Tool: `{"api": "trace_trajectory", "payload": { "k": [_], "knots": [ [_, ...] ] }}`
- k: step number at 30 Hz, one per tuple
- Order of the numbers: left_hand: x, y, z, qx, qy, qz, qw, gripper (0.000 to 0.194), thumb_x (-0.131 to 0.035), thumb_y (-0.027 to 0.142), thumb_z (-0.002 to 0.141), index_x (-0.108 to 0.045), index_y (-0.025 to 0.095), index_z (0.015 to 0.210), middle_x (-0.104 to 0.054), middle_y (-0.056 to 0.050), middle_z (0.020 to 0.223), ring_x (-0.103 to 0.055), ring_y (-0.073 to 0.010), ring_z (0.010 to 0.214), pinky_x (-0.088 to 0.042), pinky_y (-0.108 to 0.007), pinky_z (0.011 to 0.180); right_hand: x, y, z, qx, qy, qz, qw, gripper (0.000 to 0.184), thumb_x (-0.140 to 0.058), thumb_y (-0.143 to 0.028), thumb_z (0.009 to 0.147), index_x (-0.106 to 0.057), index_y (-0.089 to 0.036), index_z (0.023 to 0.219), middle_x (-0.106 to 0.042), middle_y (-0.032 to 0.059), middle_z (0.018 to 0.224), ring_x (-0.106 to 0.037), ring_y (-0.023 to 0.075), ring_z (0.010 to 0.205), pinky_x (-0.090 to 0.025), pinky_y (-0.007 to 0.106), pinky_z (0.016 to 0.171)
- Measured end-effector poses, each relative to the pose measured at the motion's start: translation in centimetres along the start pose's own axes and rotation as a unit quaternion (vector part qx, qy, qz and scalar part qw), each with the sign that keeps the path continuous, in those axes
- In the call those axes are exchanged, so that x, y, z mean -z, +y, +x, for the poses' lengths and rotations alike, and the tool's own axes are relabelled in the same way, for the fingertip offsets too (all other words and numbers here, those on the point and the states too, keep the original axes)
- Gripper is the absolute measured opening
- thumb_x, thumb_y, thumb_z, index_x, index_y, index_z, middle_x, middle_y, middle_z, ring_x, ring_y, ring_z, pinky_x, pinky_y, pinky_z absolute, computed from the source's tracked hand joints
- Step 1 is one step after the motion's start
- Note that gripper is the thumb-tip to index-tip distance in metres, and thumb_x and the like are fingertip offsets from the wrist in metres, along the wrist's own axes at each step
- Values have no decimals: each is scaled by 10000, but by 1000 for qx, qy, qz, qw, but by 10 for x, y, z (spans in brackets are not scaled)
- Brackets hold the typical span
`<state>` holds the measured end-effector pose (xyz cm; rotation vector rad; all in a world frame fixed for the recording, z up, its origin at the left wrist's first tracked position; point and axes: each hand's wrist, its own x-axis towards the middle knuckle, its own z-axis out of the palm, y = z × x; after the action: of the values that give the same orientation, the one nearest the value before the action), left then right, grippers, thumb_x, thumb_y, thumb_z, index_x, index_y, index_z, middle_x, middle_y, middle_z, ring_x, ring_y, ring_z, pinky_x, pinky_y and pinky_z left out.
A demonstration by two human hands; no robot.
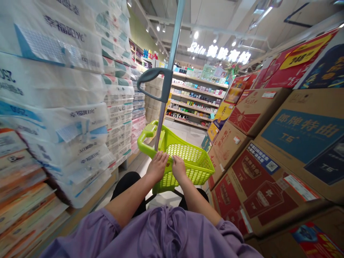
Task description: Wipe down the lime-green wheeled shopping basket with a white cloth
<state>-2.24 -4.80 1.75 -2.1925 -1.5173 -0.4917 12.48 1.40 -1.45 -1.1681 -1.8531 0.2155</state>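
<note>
Head view — left hand (157, 166) and right hand (178, 167) curl over the near rim of a lime-green, lattice-sided plastic basket (195, 173) at six o'clock; a grey metal pole (175, 39) rises toward twelve — white plastic-wrapped packs (75, 86) tower at nine, printed brown cardboard boxes (264, 182) at three.

- Two hands: one left hand (158, 167), one right hand (178, 167)
- One green basket (189, 173) under both
- One pole (175, 39) rising beyond the left hand
- One grey handle (167, 86) higher up, beyond the hands
- Two knees (131, 187), one outside each hand
- One yellow price sign (306, 53), far right of the right hand
</note>
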Motion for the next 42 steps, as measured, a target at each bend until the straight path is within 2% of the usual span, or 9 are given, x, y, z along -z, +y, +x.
{"api": "trace_trajectory", "payload": {
  "k": [5, 9, 12, 18, 21, 24, 27, 34, 42],
  "knots": [
    [1, -2, -2, -11, 7, 3, 1000, 600, -473, 173, 805, -444, 64, 1394, -482, -135, 1430, -355, -314, 1363, -210, -453, 1172, -1, -5, 0, 76, -26, 40, 996, 363, -396, -162, 905, -664, -206, 1146, -647, 90, 1178, -550, 206, 1150, -403, 378, 1038],
    [5, -2, -5, -15, 0, -3, 1000, 597, -474, 184, 816, -437, 61, 1399, -473, -137, 1437, -347, -315, 1368, -201, -447, 1177, 15, 21, -14, -2, 23, 24, 999, 361, -398, -133, 869, -696, -182, 1066, -663, 114, 1130, -556, 227, 1116, -396, 414, 1031],
    [4, 1, -4, -7, -2, -3, 1000, 603, -483, 195, 817, -434, 60, 1402, -464, -140, 1444, -339, -322, 1372, -199, -448, 1177, 13, 21, -10, -54, 46, 22, 997, 356, -398, -112, 842, -712, -171, 1000, -682, 120, 1070, -571, 230, 1065, -403, 425, 1009],
    [0, -1, 0, -15, 0, -2, 1000, 613, -482, 180, 799, -438, 70, 1400, -468, -126, 1444, -347, -311, 1368, -218, -448, 1171, -5, -10, 7, 43, -22, 57, 997, 336, -417, -151, 883, -693, -214, 1064, -675, 70, 1111, -581, 188, 1072, -422, 339, 1000],
    [2, -4, -2, -25, 0, -4, 1000, 615, -474, 178, 801, -431, 76, 1407, -459, -121, 1453, -346, -303, 1371, -219, -446, 1173, 7, 4, -2, 34, -16, 31, 999, 346, -414, -128, 870, -691, -204, 1063, -669, 85, 1112, -570, 202, 1087, -408, 366, 1016],
    [4, -5, -3, -26, -8, -8, 1000, 622, -473, 190, 808, -416, 78, 1417, -437, -121, 1470, -330, -300, 1383, -208, -445, 1180, 21, 27, -13, -21, 20, -11, 1000, 358, -406, -92, 838, -694, -174, 1034, -669, 112, 1090, -556, 225, 1084, -393, 405, 1019],
    [6, -2, -1, -21, -13, -7, 1000, 630, -478, 192, 802, -414, 80, 1418, -430, -123, 1475, -316, -303, 1392, -202, -453, 1181, 20, 32, -12, -50, 39, -24, 998, 368, -389, -71, 823, -700, -151, 1002, -678, 127, 1048, -565, 234, 1055, -404, 417, 1000],
    [8, -4, 1, -28, -3, 1, 1000, 624, -453, 141, 791, -428, 99, 1413, -446, -107, 1467, -338, -296, 1381, -219, -454, 1174, 1, 5, 2, 59, -30, 33, 997, 378, -429, -127, 867, -662, -211, 1152, -643, 80, 1200, -548, 204, 1156, -413, 382, 1036],
    [7, -4, -2, -29, -16, -3, 999, 638, -449, 152, 802, -391, 87, 1434, -402, -119, 1494, -298, -289, 1405, -204, -453, 1184, 29, 37, -13, 3, -3, -30, 1000, 374, -401, -96, 857, -694, -176, 1075, -673, 99, 1101, -571, 218, 1075, -417, 381, 1006]
  ]
}}
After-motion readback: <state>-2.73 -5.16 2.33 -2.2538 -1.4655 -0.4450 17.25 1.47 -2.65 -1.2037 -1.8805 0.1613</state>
